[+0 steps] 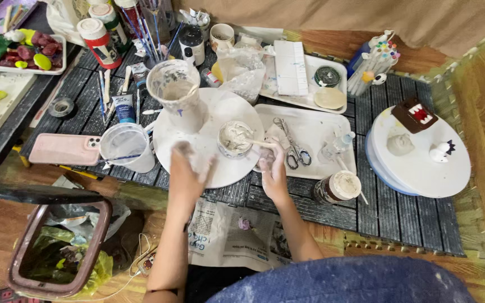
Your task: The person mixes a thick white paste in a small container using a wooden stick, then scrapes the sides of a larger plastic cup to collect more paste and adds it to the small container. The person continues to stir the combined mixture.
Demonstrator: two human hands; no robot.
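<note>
My left hand is hovering over the 7 o'clock edge of the round white board, fingers loosely spread, gripping nothing, smeared white. Tall white vase is standing upright on the board at 10 o'clock; probably light, brittle and dusty, so I'm judging a two-hand hold low on the body is safest. Small cup of white paste is sitting on the board at 3 o'clock; contents soft, wet, slippery. My right hand is pinching a stick dipped into that cup. Scissors are lying on the white tray just right. Dark slatted mat underneath, newspaper at 6 o'clock. Cluttered, little elbow room.
</note>
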